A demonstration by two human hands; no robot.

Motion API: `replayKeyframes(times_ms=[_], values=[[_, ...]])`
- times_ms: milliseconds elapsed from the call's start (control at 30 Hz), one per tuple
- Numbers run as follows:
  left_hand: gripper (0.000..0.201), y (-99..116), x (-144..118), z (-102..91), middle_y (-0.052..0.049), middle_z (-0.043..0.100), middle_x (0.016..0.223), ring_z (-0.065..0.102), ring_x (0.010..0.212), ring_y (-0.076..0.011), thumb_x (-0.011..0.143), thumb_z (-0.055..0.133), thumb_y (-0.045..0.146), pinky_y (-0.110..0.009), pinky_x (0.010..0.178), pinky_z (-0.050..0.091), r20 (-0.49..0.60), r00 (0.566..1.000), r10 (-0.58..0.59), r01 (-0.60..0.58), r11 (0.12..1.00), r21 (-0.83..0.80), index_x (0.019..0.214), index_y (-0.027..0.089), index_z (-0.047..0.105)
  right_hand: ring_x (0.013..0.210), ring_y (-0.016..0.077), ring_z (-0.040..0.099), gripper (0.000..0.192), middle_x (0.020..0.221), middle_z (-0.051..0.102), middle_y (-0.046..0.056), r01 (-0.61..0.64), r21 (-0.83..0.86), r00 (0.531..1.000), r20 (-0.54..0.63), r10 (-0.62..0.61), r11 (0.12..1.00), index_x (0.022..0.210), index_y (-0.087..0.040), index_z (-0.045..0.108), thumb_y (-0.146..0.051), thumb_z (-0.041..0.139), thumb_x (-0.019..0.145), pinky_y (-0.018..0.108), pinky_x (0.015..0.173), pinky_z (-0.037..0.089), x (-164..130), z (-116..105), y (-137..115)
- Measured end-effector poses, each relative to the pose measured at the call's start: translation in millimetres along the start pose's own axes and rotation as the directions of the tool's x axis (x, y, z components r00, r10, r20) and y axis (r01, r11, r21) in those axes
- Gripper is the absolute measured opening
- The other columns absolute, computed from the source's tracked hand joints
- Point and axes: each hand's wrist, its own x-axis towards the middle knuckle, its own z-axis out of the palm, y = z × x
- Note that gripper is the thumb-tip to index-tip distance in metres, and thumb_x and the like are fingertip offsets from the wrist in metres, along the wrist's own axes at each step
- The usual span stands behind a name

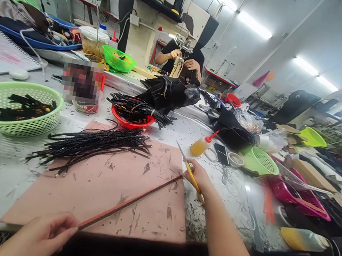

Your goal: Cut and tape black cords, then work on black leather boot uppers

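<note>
A long narrow strip (131, 202), dark with a reddish-orange edge, stretches slantwise over a pinkish board (158, 161). Its near end is pinched in my left hand (49, 230) at the board's front edge. My right hand (197, 177) is closed around yellow-handled scissors (194, 176), blades pointing up and to the left, and the strip's far end meets its fingers. Across the board's back left lies a bundle of thin black cords (95, 145).
At left stands a pale green basket (33, 121) of black pieces. A red bowl (130, 123) holds tied black cords. Beyond my right hand are an amber-filled bottle (200, 145), a green basket (262, 162) and a pink basket (297, 199). Another person (191, 63) works at a sewing machine (144, 35).
</note>
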Motion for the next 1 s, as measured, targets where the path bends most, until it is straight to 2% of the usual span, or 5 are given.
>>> replayKeyframes(times_ms=[267, 500, 800, 900, 1000], values=[[0.026, -9.9, 1.6, 5.6, 0.001, 0.053, 0.047, 0.046, 0.049, -0.0157, 0.057, 0.058, 0.045, -0.022, 0.048, 0.034, -0.052, 0.997, 0.05, -0.048, 0.998, 0.047, 0.052, 0.019, 0.061, 0.065, 0.0187, 0.058, 0.047, 0.066, 0.063, -0.001, 0.026, -0.154, 1.0, -0.009, -0.027, 0.988, 0.108, -0.017, 0.055, -0.018, 0.055, 0.061, 0.027, 0.063, 0.042, 1.5, 0.1, 2.0], [0.014, 0.9, -17.3, 13.2, 0.0, 0.057, 0.051, 0.05, 0.05, -0.0162, 0.064, 0.053, 0.028, -0.023, 0.049, 0.032, -0.121, 0.99, 0.076, -0.061, 0.99, 0.128, 0.057, 0.018, 0.061, 0.068, 0.0247, 0.059, 0.046, 0.072, 0.066, 0.005, 0.031, -0.203, 0.999, -0.01, -0.033, 0.979, 0.105, -0.019, 0.057, -0.031, 0.057, 0.061, 0.031, 0.06, 0.042, -4.5, 1.3, 9.3], [0.01, 0.6, -24.6, 16.0, 0.001, 0.056, 0.052, 0.049, 0.05, -0.015, 0.066, 0.049, 0.021, -0.022, 0.049, 0.031, -0.146, 0.984, 0.097, -0.066, 0.977, 0.2, 0.058, 0.019, 0.056, 0.064, 0.0255, 0.058, 0.05, 0.068, 0.064, 0.006, -0.029, -0.305, 1.0, -0.013, 0.026, 0.952, 0.108, -0.015, 0.058, -0.029, 0.057, 0.06, 0.032, 0.06, 0.042, -7.1, 1.8, 3.7], [0.01, 0.2, -25.0, 16.4, 0.002, 0.054, 0.05, 0.048, 0.049, -0.0144, 0.065, 0.049, 0.02, -0.023, 0.048, 0.029, -0.155, 0.983, 0.096, -0.066, 0.981, 0.185, 0.057, 0.019, 0.055, 0.063, 0.025, 0.058, 0.049, 0.066, 0.064, 0.005, -0.037, -0.325, 0.999, -0.009, 0.036, 0.945, 0.109, -0.015, 0.058, -0.027, 0.056, 0.062, 0.032, 0.06, 0.042, -8.0, 0.5, -1.4], [0.011, 1.7, -22.7, 17.9, 0.003, 0.051, 0.048, 0.045, 0.047, -0.0136, 0.063, 0.051, 0.022, -0.023, 0.048, 0.029, -0.173, 0.982, 0.079, -0.063, 0.994, 0.093, 0.054, 0.018, 0.055, 0.066, 0.0248, 0.06, 0.047, 0.071, 0.066, 0.006, -0.042, -0.341, 0.999, -0.025, 0.035, 0.939, 0.111, -0.016, 0.056, -0.027, 0.055, 0.065, 0.031, 0.06, 0.043, -3.4, -4.1, -10.6]])
